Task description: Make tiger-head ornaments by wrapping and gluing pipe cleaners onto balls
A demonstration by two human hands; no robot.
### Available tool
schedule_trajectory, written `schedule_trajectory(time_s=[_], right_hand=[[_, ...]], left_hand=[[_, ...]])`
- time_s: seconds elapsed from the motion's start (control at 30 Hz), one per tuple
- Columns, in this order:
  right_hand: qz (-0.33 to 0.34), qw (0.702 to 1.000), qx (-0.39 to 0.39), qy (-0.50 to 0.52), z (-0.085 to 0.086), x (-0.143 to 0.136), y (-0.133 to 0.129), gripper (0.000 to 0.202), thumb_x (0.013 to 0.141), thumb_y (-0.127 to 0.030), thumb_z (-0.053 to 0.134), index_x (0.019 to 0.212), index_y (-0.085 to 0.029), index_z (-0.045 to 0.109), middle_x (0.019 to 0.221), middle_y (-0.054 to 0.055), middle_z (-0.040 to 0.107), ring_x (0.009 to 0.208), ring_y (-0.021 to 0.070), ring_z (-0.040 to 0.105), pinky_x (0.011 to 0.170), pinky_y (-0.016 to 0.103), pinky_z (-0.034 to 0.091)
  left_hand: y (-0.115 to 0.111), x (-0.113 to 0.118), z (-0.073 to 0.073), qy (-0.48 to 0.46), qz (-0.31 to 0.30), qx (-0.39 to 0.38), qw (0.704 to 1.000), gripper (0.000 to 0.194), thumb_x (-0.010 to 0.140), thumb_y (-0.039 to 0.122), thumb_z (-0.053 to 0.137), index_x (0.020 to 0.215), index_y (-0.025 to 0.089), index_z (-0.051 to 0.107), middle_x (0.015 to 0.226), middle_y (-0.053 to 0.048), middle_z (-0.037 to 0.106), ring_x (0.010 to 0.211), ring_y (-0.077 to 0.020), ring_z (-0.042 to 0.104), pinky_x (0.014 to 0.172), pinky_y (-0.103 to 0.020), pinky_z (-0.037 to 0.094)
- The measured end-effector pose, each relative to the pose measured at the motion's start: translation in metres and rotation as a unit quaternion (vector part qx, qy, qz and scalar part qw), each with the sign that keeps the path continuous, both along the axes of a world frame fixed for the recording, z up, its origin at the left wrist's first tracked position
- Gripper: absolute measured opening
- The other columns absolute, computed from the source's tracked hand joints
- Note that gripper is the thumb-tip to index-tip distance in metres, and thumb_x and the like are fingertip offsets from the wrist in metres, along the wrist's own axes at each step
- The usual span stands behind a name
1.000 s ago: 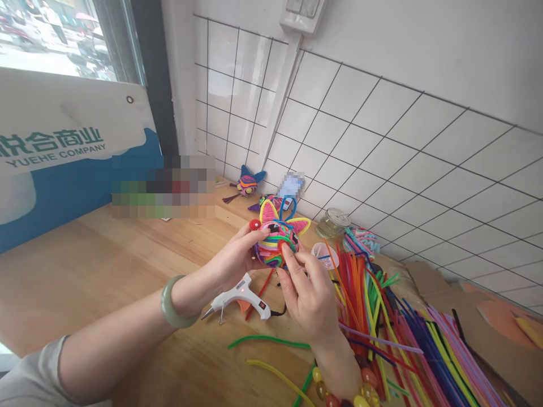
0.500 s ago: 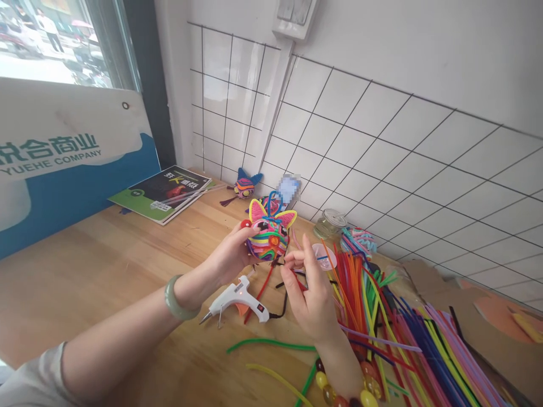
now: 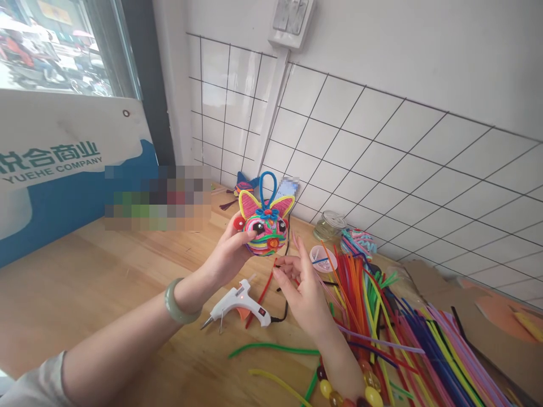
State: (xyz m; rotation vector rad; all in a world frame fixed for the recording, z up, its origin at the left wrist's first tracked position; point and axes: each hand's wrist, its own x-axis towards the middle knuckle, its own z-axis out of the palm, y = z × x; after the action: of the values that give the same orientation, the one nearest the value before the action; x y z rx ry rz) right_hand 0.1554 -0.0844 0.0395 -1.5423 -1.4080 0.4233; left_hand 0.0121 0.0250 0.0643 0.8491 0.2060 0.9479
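Left hand (image 3: pixel 229 254) w/ pipe-cleaner cat head (image 3: pixel 265 223)

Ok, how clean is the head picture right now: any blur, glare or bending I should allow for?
Head view: daylight from the window, bright but no glare on the pipe-cleaner head in the left hand; the right hand and glue gun are sharp; two pixelated patches, one by the sign, one behind the craft; wall grid lines slant, wide-angle style.

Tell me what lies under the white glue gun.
The white glue gun rests on the wooden table, propped on its wire stand. A red pipe cleaner runs beneath its body. An orange piece beneath the handle is partly covered, so its shape is unclear.
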Motion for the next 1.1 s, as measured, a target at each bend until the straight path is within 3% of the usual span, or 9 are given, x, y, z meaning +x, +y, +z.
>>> schedule_trajectory(time_s=[0.2,0.4,0.57,0.83,1.1], right_hand=[[0.043,0.993,-0.026,0.106,0.002,-0.003,-0.002,0.077,0.094,-0.042,0.057,0.156,-0.025,0.015,0.110,0.009,0.067,0.090,0.0193,0.067,0.081,0.039,0.057],[0.027,0.980,0.038,0.195,0.012,-0.007,-0.004,0.075,0.094,-0.048,0.057,0.154,-0.022,0.020,0.085,0.001,0.064,0.075,0.0174,0.064,0.069,0.034,0.056],[0.028,0.982,0.043,0.180,0.014,-0.008,-0.005,0.074,0.093,-0.046,0.059,0.153,-0.022,0.024,0.084,0.003,0.066,0.072,0.0189,0.064,0.066,0.035,0.055],[0.000,0.984,0.046,0.172,0.012,-0.009,-0.003,0.071,0.091,-0.039,0.060,0.152,-0.023,0.026,0.106,0.011,0.070,0.067,0.0193,0.066,0.051,0.032,0.055],[-0.003,0.986,0.032,0.161,0.012,-0.007,-0.002,0.067,0.092,-0.041,0.059,0.148,-0.022,0.029,0.093,0.008,0.071,0.060,0.0196,0.065,0.049,0.033,0.055]], left_hand=[[-0.001,-0.001,0.002,-0.004,-0.014,0.007,1.000,0.044,0.081,0.024,0.068,0.123,0.021,0.055,0.127,-0.011,0.065,0.116,-0.0309,0.062,0.098,-0.046,0.048],[-0.003,-0.001,-0.002,0.003,-0.040,0.021,0.999,0.052,0.081,0.024,0.070,0.129,0.024,0.052,0.126,-0.010,0.065,0.115,-0.0299,0.063,0.093,-0.040,0.050],[-0.008,0.001,-0.006,0.024,-0.050,0.044,0.998,0.057,0.078,0.026,0.074,0.131,0.024,0.052,0.126,-0.009,0.065,0.117,-0.0307,0.061,0.093,-0.039,0.050],[-0.010,0.000,-0.007,0.025,-0.037,0.081,0.996,0.056,0.077,0.025,0.077,0.129,0.026,0.056,0.127,-0.008,0.064,0.116,-0.0298,0.061,0.098,-0.040,0.047],[-0.008,0.000,-0.010,0.024,-0.038,0.104,0.994,0.052,0.081,0.025,0.074,0.129,0.024,0.055,0.131,-0.009,0.062,0.119,-0.0294,0.059,0.097,-0.038,0.048]])
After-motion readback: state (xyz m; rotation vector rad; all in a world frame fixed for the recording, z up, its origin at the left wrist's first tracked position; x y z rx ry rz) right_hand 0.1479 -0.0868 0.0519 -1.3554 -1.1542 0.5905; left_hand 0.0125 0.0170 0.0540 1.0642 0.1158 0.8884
